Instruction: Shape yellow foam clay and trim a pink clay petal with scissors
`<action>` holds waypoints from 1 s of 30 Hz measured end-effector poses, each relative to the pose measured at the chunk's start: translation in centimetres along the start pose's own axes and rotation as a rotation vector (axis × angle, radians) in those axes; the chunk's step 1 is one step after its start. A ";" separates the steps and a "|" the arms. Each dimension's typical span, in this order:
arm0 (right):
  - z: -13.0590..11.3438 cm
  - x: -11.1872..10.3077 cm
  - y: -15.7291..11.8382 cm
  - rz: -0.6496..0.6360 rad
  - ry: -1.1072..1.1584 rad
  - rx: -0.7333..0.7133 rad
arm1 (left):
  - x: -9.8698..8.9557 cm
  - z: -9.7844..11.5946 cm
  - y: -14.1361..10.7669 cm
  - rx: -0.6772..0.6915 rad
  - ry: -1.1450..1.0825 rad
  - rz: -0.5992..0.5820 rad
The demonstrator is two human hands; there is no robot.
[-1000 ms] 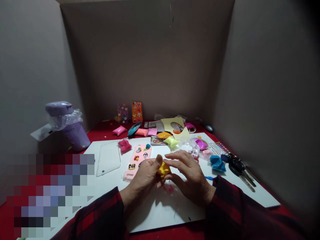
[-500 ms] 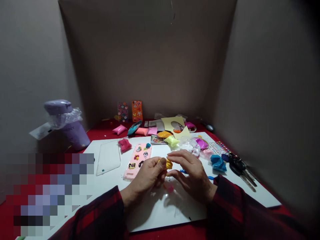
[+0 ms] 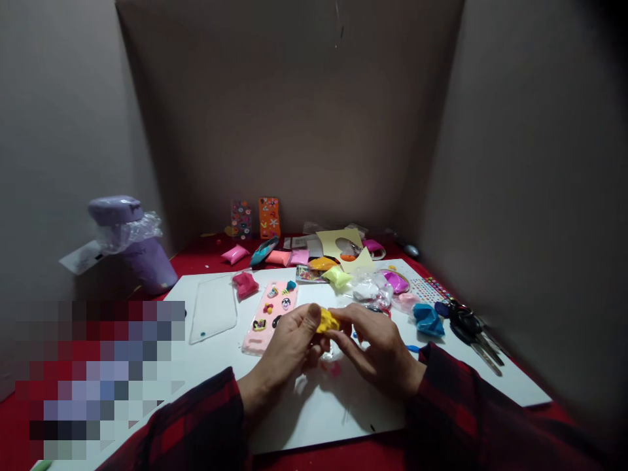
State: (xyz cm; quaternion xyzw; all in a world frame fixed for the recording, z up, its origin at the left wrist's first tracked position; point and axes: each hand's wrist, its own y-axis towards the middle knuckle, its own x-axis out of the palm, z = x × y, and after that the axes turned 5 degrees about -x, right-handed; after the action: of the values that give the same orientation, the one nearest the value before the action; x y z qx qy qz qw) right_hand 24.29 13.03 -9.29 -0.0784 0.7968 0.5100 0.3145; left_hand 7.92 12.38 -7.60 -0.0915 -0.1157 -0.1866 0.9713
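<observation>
Between my two hands, above the white board (image 3: 304, 425), is a lump of yellow modelling clay (image 3: 328, 321). My left hand (image 3: 289, 340) is closed around its left side, thumb on top. Thumb and fingers of my right hand (image 3: 375, 343) pinch its right edge. A bit of clear plastic (image 3: 332, 353) shows just under the clay. Left of my hands lies a pink phone case (image 3: 260, 337) with small decorations stuck on it, partly covered by my left hand. Beyond it, a clear phone case (image 3: 214, 307) lies flat.
Packets of clay, including a yellow-green one (image 3: 338, 277), a red one (image 3: 244, 285) and a blue one (image 3: 428, 320), lie around the board. Scissors (image 3: 473, 333) rest at the right. A purple bottle (image 3: 142, 255) stands at the left. Two decorated cases (image 3: 269, 217) lean against the back wall.
My right hand has closed in from an open spread, and its fingertips now pinch the yellow clay. My left hand stays around the clay in about the same place.
</observation>
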 end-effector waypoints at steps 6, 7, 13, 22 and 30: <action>0.2 -0.1 -0.1 0.040 0.126 -0.002 | -0.3 0.8 0.0 -0.066 -0.167 -0.161; 0.2 -0.2 -0.1 0.045 0.136 0.005 | -0.4 0.7 0.1 -0.081 -0.168 -0.172; -0.2 -0.5 0.1 0.047 0.200 -0.001 | -1.0 0.2 0.3 -0.128 -0.042 -0.108; 0.1 0.1 -0.1 0.115 0.185 0.027 | -0.6 0.2 0.2 -0.098 -0.005 -0.001; 0.0 -0.1 0.1 0.090 0.144 -0.048 | -0.7 -0.4 0.7 -0.064 0.053 -0.028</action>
State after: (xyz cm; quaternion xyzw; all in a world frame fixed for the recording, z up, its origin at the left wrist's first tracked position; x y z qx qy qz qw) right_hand 24.27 13.04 -9.16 -0.0864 0.8075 0.5359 0.2311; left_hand 7.63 13.12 -8.29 -0.1159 -0.0850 -0.2064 0.9679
